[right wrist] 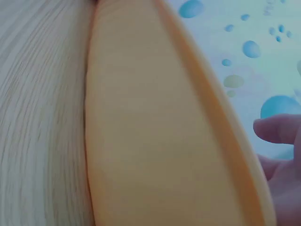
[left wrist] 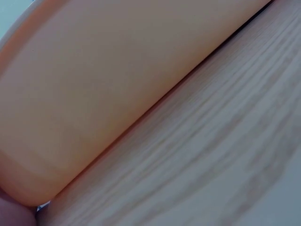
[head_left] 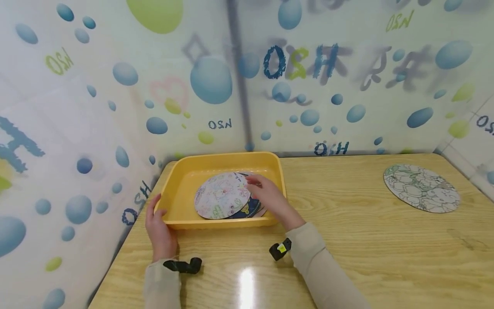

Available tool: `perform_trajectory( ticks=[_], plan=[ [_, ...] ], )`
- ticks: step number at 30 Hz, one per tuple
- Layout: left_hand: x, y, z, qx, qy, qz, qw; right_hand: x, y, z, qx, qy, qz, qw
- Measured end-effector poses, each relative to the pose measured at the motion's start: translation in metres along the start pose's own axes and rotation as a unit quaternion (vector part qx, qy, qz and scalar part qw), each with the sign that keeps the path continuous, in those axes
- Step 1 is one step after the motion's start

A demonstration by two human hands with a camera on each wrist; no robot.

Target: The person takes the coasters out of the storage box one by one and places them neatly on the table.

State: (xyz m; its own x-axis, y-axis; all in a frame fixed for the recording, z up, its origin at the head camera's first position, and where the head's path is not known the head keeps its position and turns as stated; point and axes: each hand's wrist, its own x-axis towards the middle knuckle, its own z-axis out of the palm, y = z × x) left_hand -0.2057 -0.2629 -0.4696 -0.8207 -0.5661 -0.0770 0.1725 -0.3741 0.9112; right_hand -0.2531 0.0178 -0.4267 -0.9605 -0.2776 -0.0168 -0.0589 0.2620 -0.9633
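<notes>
A yellow plastic tray [head_left: 177,201] stands on the table and holds several overlapping round discs. The top disc [head_left: 220,197] is white with faint coloured drawings; beneath it a dark blue patterned disc [head_left: 245,208] shows partly. My left hand [head_left: 160,231] grips the tray's front left corner, fingers outside and thumb by the rim. Over the tray's right side, my right hand [head_left: 270,195] has loosely bent fingers at the right edge of the top disc. The right wrist view shows the tray's front wall [right wrist: 146,117], with fingers [right wrist: 277,128] above the rim.
A round disc [head_left: 422,189] with green and white line drawings lies at the back right of the wooden table [head_left: 347,240]. A white curtain [head_left: 339,25] with blue and green drops hangs behind the table and along its left side.
</notes>
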Motion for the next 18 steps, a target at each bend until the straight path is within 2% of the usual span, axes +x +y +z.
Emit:
perform_trajectory(
  ticks=[2,5,11,15,18],
  plan=[
    [-0.0001,0.0002,-0.0014,0.000,-0.001,0.001,1.0000,0.0015,0.0000,0.0000,0.060,-0.008,0.021,0.9979],
    [-0.0005,-0.0005,-0.0035,-0.004,-0.002,0.001,1.0000,0.0029,0.0000,0.0008,0.090,-0.012,0.044,0.9949],
    [-0.0003,-0.0028,-0.0052,0.004,0.004,0.000,1.0000,0.0027,-0.0020,0.0030,0.048,-0.031,0.045,0.9973],
    [0.0010,-0.0021,-0.0022,0.001,0.003,0.004,1.0000,0.0027,-0.0022,0.0031,0.019,-0.042,0.035,0.9983],
    [0.0005,-0.0015,0.0016,0.006,-0.002,0.007,1.0000,0.0020,-0.0005,0.0025,0.000,-0.044,0.042,0.9981]
  ],
)
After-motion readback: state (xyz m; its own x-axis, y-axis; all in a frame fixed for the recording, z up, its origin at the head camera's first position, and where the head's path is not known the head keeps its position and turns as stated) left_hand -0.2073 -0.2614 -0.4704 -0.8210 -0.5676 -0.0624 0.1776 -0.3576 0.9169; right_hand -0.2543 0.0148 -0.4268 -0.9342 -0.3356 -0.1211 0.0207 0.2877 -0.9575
